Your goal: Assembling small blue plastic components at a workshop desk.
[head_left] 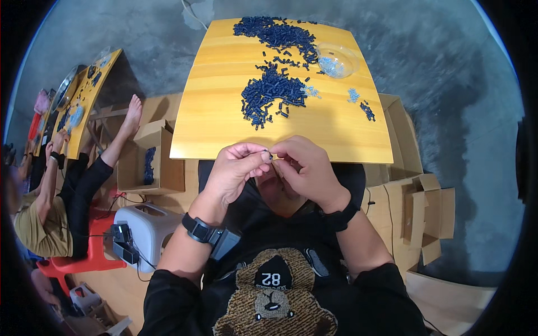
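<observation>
Both my hands meet just off the near edge of the yellow table (213, 131). My left hand (231, 169) pinches a small dark piece (270, 156) between thumb and finger. Close against it, my right hand (307, 169) is closed in a pinch too; its fingertips hide whatever they hold. Ahead of them lies a heap of short black cylindrical pieces (269, 92), with a bigger heap of black pieces (277, 35) at the far edge. Small clear or silvery parts (311, 92) lie at the near heap's right side.
A clear round dish (353, 63) holds more small shiny parts. Right of it are a little shiny cluster (353, 95) and some black pieces (367, 111). Cardboard boxes (428, 215) stand right and left. Left are a grey stool (140, 232) and a seated person (47, 224) at another table.
</observation>
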`<state>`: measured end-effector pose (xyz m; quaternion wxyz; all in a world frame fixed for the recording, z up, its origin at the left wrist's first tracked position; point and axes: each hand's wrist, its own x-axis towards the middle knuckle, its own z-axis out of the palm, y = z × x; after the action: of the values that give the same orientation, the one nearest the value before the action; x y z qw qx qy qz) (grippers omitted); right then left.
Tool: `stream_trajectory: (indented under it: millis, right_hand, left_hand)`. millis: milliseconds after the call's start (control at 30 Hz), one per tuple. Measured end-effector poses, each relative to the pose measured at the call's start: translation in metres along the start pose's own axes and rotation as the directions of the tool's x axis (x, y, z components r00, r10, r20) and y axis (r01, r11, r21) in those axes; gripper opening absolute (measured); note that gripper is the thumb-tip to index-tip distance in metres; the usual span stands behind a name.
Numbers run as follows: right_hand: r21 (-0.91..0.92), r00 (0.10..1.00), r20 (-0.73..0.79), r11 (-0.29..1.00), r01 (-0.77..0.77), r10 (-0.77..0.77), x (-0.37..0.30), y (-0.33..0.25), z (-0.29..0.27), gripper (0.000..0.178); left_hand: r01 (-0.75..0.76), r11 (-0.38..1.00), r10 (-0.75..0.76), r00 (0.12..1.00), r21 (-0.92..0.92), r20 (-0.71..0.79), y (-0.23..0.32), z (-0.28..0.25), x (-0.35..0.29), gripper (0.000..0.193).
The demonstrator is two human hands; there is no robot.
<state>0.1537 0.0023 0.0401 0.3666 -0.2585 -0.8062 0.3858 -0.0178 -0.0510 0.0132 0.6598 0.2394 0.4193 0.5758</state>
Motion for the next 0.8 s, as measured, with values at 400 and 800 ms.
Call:
stream_trajectory:
  millis: [400,800]
  right_hand:
    - [-0.014,0.991,0.126,0.999,0.048,-0.046,0.0038,0.0036,-0.0043,0.026]
    - [0.043,0.994,0.061,0.995,-0.09,0.088,-0.0002,0.0035,-0.0009,0.02]
  left_hand:
    - [0.103,0.995,-0.102,0.992,-0.01,0.076,0.0002,-0.0006,0.0002,0.012]
    - [0.091,0.992,-0.085,0.994,-0.083,0.071,-0.0083,0.0007,0.0009,0.013]
